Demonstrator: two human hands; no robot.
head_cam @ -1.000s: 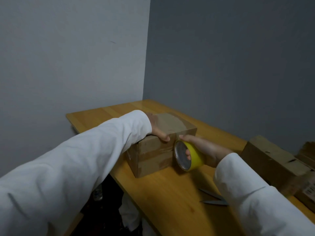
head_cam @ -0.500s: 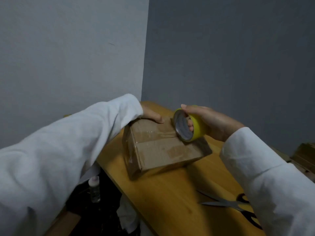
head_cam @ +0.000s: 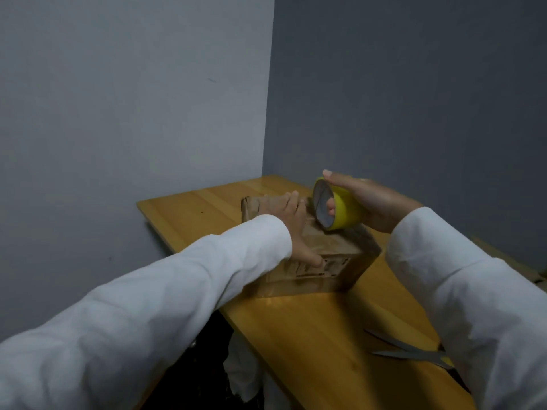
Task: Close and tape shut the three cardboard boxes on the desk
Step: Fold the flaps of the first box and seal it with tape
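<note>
Desk (head_cam: 310,329): holding up one box; the other two are not showing.
Box (head_cam: 331,261): sitting near the desk's far corner, flaps down, getting taped.
Left hand (head_cam: 288,220): lying flat on the box, fingers straight.
Right hand (head_cam: 370,202): gripping the yellow tape roll (head_cam: 340,210) over the box.
Scissors (head_cam: 414,352): lying on the desk's near end.
Left to do: I am guessing two more boxes.

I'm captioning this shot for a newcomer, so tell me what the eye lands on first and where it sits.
The yellow tape roll stands out first, gripped in the right hand above the far end of the cardboard box at the desk's left edge. The left hand rests on the box top. Scissors lie on the desk nearer the camera, at right.
</note>
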